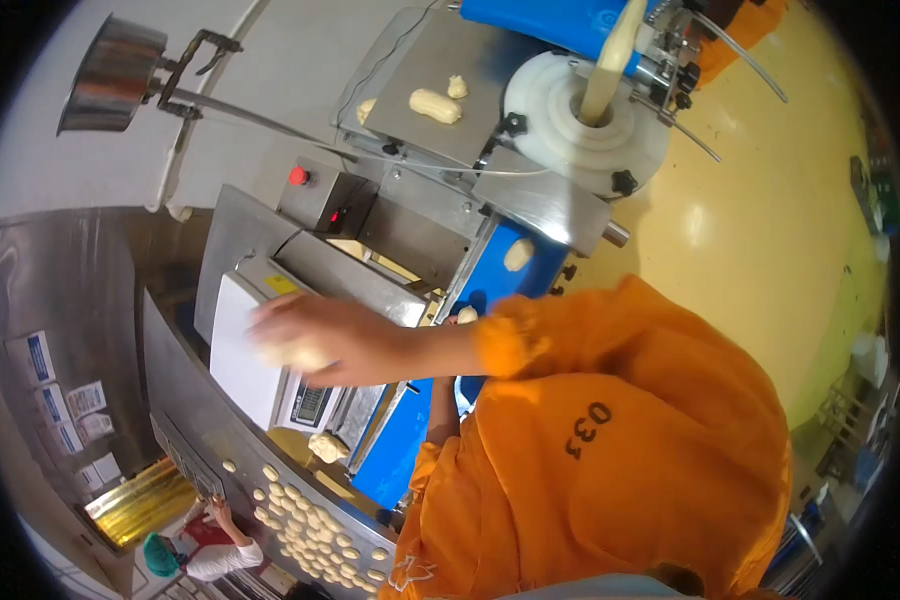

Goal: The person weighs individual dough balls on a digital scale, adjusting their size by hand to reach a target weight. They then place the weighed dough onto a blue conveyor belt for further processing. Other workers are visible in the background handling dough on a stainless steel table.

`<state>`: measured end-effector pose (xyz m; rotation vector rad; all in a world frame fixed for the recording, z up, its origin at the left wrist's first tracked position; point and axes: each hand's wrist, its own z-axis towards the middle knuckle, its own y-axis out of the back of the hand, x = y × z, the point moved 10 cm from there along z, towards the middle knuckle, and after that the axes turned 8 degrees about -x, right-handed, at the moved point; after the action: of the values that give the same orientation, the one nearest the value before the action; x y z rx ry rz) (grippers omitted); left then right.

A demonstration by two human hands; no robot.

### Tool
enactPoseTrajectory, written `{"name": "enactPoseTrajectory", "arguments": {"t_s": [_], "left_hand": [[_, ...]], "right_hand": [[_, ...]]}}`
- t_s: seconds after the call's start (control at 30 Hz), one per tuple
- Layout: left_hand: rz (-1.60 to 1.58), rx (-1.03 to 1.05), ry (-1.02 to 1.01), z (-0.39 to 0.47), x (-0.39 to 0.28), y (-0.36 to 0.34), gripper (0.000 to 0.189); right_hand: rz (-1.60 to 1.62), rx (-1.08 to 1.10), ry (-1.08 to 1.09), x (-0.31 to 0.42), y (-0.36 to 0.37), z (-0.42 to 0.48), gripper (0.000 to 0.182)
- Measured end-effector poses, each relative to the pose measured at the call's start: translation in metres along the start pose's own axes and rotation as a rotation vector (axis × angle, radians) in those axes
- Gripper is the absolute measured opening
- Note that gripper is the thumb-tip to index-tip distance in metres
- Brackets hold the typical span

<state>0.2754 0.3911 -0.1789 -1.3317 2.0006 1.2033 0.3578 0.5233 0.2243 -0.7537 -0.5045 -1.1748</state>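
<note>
My right hand (322, 337), blurred by motion, holds a pale dough piece (296, 354) over the white platform (244, 360) of a digital scale. Behind my right wrist, my left forearm reaches up beside the blue conveyor belt (397, 442). My left hand (450, 321) is mostly hidden; its fingertips show beside a small dough piece (467, 315) on the belt. Another dough piece (519, 255) lies farther up the belt, below a steel cover. A dough lump (328, 448) rests just beyond the scale's display.
A white round machine part (532, 112) takes in a long dough strand (616, 56). Dough pieces (435, 106) lie on a steel plate. Many dough balls (307, 525) cover the lower steel table, near a person in a green cap (162, 555). A control box (322, 196) stands beyond the scale.
</note>
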Motion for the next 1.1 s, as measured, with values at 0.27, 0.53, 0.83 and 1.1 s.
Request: {"name": "enactPoseTrajectory", "arguments": {"t_s": [0.27, 0.53, 0.83, 1.1], "left_hand": [[-1.433, 0.201, 0.165, -0.093, -0.005, 0.018, 0.056], [-1.12, -0.474, -0.419, -0.191, -0.116, 0.263, 0.062], [0.139, -0.804, -0.444, -0.154, -0.27, 0.399, 0.036], [0.424, -0.536, -0.471, -0.07, -0.196, 0.415, 0.048]], "right_hand": [[0.098, 0.392, -0.36, -0.034, -0.089, -0.061, 0.039], [-0.199, 0.423, -1.257, -0.109, 0.167, -0.233, 0.04], [-1.199, 0.992, -0.419, -0.159, 0.169, -0.263, 0.054], [-1.093, 0.964, -0.376, -0.186, 0.158, -0.262, 0.056]]}}
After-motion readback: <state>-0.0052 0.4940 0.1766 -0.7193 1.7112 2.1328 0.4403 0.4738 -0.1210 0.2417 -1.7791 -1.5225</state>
